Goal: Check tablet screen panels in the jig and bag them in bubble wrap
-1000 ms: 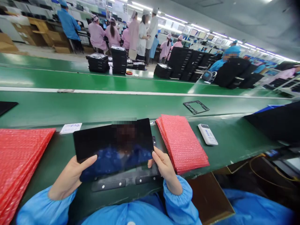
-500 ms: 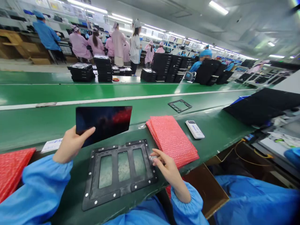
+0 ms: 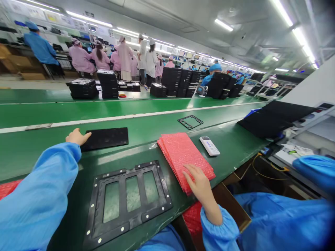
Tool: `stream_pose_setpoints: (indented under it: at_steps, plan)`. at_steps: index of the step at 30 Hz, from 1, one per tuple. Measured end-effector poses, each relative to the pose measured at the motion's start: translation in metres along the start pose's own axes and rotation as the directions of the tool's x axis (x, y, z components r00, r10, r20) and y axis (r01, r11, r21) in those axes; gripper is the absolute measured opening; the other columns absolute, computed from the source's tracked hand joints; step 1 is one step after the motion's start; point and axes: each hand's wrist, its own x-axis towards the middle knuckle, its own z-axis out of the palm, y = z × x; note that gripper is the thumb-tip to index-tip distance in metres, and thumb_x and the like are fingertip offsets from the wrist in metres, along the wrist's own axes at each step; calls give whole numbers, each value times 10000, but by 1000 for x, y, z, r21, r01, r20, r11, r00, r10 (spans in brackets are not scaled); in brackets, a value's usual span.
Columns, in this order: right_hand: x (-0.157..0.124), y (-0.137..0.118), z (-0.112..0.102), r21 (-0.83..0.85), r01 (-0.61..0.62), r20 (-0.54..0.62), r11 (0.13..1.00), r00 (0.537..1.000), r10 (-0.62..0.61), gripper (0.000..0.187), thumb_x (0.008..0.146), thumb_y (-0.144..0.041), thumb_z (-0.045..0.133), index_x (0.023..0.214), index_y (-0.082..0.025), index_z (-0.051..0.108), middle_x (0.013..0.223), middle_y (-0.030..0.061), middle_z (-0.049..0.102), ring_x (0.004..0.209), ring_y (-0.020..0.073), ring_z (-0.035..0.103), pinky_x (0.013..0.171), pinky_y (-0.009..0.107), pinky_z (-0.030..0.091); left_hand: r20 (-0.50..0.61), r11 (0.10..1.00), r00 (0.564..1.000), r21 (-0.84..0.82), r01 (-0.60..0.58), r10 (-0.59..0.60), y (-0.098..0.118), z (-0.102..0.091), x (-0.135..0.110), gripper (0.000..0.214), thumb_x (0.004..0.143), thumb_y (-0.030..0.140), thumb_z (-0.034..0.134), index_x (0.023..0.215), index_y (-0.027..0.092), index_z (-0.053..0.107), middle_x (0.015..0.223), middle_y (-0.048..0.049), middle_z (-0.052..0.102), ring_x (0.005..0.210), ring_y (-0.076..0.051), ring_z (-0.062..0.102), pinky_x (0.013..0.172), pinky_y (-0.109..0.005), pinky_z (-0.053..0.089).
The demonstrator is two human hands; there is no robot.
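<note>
A black screen panel (image 3: 106, 138) lies flat on the green conveyor belt. My left hand (image 3: 76, 136) reaches out and rests on its left edge, fingers closed over the edge. My right hand (image 3: 199, 181) lies with fingers stretched out on the near corner of a stack of red bubble-wrap bags (image 3: 184, 157). Between my arms a black jig frame (image 3: 128, 198) with three windows sits on the dark front ledge.
A white remote-like device (image 3: 209, 146) lies right of the red bags. A small black frame (image 3: 190, 122) is on the belt beyond. Black trays (image 3: 272, 118) are stacked at right, more red bags (image 3: 7, 187) at far left. Other workers stand behind the far belt.
My left hand carried the black panel away from the jig and laid it flat on the belt. My right hand let go of the panel and moved onto the red bags.
</note>
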Motion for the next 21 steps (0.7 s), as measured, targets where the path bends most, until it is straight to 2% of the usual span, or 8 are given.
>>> stream_pose_setpoints:
  at_steps: [3,5,8,10,12,16,18,21]
  plan:
    - [22,35,-1,-300,-102,-32,949,995,97,355,963,-295,405,1202,-197,647,1358,169,535,1270,306,486,1059,514,382,38,1000,999,-6,-9,9,-1,26,-11,458,751,230,743,1124,39,558,1445,-36,505,1388,-254,346,924,-124,438]
    - [37,55,2,-398,-217,-29,891,974,224,439,943,-355,447,1309,-144,568,1462,220,410,1354,368,377,1078,569,321,145,998,989,-58,-6,15,-5,57,-28,505,729,250,767,1169,77,590,1366,-40,581,1356,-236,407,947,-149,437]
    - [55,74,7,-403,-220,56,889,963,263,691,859,-514,558,1407,-107,448,1452,229,424,1348,363,399,1081,509,337,333,982,943,-169,81,-20,-18,111,-64,481,732,260,774,1173,141,625,1297,-93,629,1198,-203,578,915,-199,488]
    - [63,79,9,-389,-176,135,904,960,245,732,831,-575,564,1412,-147,442,1429,174,478,1327,302,443,1081,418,354,485,953,871,-216,212,-84,-27,146,-90,504,736,295,775,1192,154,615,1300,-155,617,1050,-233,666,875,-294,533]
    - [68,79,8,-387,-161,173,908,954,243,741,821,-613,554,1400,-162,454,1419,158,494,1314,285,457,1078,387,349,628,903,764,-228,364,-149,-35,175,-113,502,745,337,767,1180,136,618,1313,-217,591,987,-276,689,881,-383,535]
    - [73,75,5,-419,-217,154,882,940,305,883,751,-704,575,1403,-125,437,1383,218,490,1255,362,483,1031,451,361,800,776,568,-228,588,-195,-45,222,-142,451,800,405,705,1109,81,651,1262,-258,610,1078,-301,648,966,-424,481]
    - [73,71,6,-426,-227,159,876,934,319,915,725,-732,582,1406,-138,436,1367,213,501,1237,368,493,1010,448,369,839,714,518,-259,650,-168,-49,240,-150,385,841,380,664,1088,84,660,1203,-218,659,1109,-273,635,997,-388,463]
    - [73,65,8,-427,-212,174,879,934,311,897,703,-754,590,1389,-189,470,1384,173,502,1252,356,477,1013,424,364,848,631,514,-331,701,-127,-55,258,-154,308,892,327,598,1079,89,658,1161,-175,692,1106,-247,643,995,-353,471]
